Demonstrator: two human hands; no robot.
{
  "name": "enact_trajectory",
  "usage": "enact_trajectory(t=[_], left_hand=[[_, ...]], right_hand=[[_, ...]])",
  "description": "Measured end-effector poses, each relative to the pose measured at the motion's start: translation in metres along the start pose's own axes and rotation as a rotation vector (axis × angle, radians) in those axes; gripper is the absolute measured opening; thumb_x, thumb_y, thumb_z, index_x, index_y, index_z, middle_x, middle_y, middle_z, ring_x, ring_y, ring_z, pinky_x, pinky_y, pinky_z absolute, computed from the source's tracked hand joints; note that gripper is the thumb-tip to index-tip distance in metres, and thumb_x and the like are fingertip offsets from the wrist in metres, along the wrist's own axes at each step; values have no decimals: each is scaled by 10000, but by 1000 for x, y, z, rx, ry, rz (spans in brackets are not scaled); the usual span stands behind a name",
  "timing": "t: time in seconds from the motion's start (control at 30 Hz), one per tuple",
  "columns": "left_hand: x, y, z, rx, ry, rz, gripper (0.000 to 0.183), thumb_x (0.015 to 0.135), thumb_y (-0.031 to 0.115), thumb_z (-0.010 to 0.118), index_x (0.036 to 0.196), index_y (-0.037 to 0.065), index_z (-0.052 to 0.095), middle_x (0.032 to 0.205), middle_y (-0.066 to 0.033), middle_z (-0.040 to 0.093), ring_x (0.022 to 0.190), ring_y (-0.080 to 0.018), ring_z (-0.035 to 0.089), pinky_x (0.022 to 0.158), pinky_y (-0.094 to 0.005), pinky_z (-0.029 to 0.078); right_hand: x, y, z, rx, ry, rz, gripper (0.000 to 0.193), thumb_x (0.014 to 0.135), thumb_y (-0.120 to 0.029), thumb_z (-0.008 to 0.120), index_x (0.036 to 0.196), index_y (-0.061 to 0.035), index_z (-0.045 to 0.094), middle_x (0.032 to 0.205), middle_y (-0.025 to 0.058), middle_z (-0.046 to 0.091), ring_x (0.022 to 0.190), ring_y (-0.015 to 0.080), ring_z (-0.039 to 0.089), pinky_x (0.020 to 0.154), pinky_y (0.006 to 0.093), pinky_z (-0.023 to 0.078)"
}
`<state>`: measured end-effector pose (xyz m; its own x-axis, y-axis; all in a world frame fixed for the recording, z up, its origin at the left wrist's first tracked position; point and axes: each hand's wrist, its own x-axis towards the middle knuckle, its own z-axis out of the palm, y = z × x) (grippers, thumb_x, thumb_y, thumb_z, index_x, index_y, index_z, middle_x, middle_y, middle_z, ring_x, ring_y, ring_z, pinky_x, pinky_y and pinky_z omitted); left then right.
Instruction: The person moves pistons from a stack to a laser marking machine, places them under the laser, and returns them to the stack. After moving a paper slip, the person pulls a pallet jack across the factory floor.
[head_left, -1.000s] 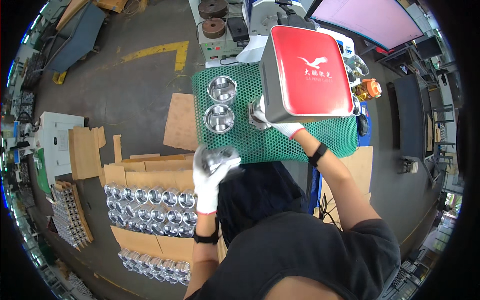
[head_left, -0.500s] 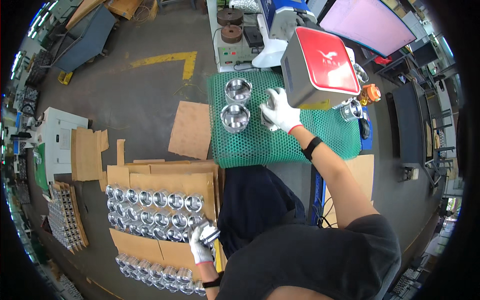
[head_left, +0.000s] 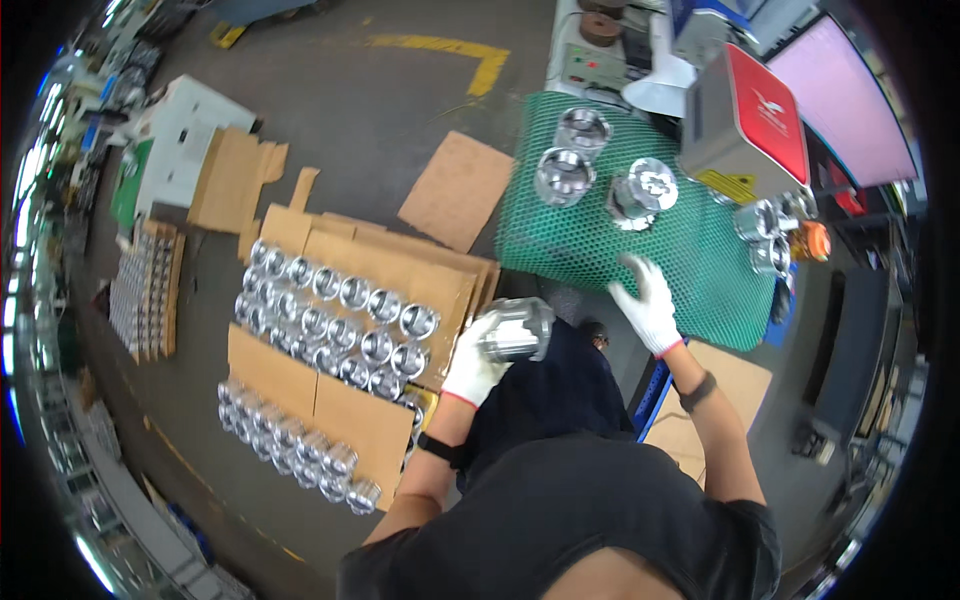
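Observation:
My left hand (head_left: 472, 362), in a white glove, is closed around a shiny metal piston (head_left: 523, 329) held above my lap. My right hand (head_left: 648, 304), gloved as well, is over the near edge of the green mesh mat (head_left: 570, 243); its fingers are apart and hold nothing. Beyond it on the mat is a piston (head_left: 645, 188) by the grey box-shaped machine with a red top (head_left: 745, 120). Two more pistons, a far one (head_left: 583, 132) and a nearer one (head_left: 565, 177), stand to the left of that.
Rows of pistons (head_left: 354, 292) stand on cardboard at my left, with a bare cardboard sheet (head_left: 260, 362) between groups. Several pistons (head_left: 769, 255) and an orange-capped bottle (head_left: 811, 242) are at the mat's right. A control box (head_left: 592, 68) and a monitor (head_left: 850, 100) stand farther back.
My left hand has risen from the rows at the left with a piston. My right hand has let go of the piston on the mat and drawn back toward me. The view has turned.

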<state>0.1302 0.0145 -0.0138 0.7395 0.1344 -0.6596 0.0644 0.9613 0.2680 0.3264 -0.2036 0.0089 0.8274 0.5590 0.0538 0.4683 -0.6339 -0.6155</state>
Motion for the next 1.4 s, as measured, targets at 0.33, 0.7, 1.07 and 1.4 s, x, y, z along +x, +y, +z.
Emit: enact_trajectory(t=[0.33,0.7,1.07,1.4], left_hand=[[16,-39,26,74,-124,-461,472,923,397,608,1324,156,542,1286,-103,607,1200,-322,570,992,-597,449],[33,10,-36,357,9,-89,582,936,372,616,1390,42,465,1274,-177,566,1070,-298,590,897,-441,512],[47,7,-25,451,83,-80,594,899,400,638,1349,37,499,1312,-203,516,1096,-349,550,863,-467,497],[91,-12,32,659,102,-123,527,945,376,619,1342,41,532,1239,-145,590,1049,-268,600,858,-400,509]], right_hand=[[-85,-12,52,1113,-441,850,327,914,-299,651,1100,-30,666,973,43,702,825,123,662,666,262,549],[24,5,30,234,-164,528,322,835,-279,560,975,-18,686,787,146,683,694,234,659,667,372,513],[52,29,45,742,-104,524,501,887,-521,605,1118,-81,669,903,113,698,820,209,659,782,318,519],[32,217,-182,-506,374,705,436,765,-357,661,1102,-81,652,1085,187,649,1025,352,630,843,443,529]])
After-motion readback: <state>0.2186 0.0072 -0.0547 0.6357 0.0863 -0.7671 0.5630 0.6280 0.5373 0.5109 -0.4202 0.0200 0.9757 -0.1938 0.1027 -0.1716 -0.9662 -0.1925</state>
